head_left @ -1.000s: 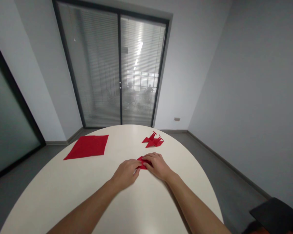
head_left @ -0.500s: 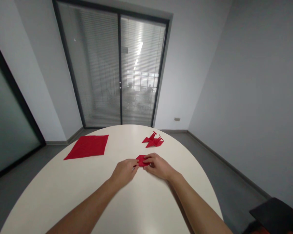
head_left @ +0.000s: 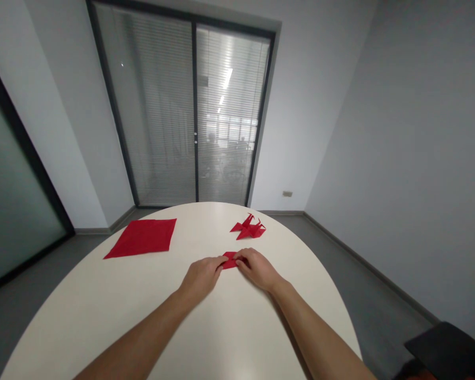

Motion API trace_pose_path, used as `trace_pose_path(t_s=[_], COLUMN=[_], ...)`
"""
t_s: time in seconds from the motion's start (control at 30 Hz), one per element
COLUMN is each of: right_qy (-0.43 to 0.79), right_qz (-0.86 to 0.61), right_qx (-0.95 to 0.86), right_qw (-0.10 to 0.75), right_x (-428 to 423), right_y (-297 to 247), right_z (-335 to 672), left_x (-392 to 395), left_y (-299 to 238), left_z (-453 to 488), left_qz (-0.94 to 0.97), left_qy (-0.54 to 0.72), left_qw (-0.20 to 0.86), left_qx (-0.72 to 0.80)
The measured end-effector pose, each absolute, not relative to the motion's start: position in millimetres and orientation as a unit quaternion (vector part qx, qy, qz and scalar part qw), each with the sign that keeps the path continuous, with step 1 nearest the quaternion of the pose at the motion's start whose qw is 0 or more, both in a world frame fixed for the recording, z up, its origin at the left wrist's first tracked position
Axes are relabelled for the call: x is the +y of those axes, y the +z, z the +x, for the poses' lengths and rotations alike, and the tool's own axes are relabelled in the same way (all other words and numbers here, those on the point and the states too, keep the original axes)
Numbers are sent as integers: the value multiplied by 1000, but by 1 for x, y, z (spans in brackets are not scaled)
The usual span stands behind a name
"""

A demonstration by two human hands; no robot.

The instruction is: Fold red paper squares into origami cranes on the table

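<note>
A small folded piece of red paper [head_left: 229, 260] lies on the table between my hands. My left hand [head_left: 203, 274] grips its left edge with fingertips and thumb. From the other side, my right hand [head_left: 256, 268] pinches the paper's right part, and its fingers hide that end. Just beyond my right hand are red origami cranes [head_left: 248, 228], grouped close together with pointed necks and wings. To the far left lies a red paper sheet [head_left: 144, 237], spread flat.
The white round table [head_left: 103, 316] carries all the paper. A dark chair [head_left: 447, 348] stands at the lower right, off the table. Behind the table are a glass partition with blinds [head_left: 162, 116] and pale walls.
My right fingers have drawn together and shifted slightly along the folded paper, so more of its middle shows. My left fingers have closed a little on its left edge. Everything else stays put.
</note>
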State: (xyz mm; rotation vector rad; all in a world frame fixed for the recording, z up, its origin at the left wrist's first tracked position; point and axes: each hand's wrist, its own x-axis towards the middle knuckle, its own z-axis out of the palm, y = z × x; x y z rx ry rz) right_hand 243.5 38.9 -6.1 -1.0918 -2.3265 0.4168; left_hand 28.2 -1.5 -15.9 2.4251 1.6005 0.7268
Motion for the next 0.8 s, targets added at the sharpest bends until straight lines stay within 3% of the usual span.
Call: trace_pose_path(t_s=[0.23,0.47,0.8], right_qy=[131,85,85], right_qz=[-401,-374,-354], right_qx=[-860,-889,-901], right_qw=[286,252,237], right_x=[40,33,31], right_y=[-10,2,3], right_z=[242,239,237], left_x=[-1,-7,-7], left_y=[-12,-1,-1], left_z=[29,32,23], left_qz=[830,855,866], left_qy=[226,210,255], left_qw=[60,6,65], left_qx=[507,475,425])
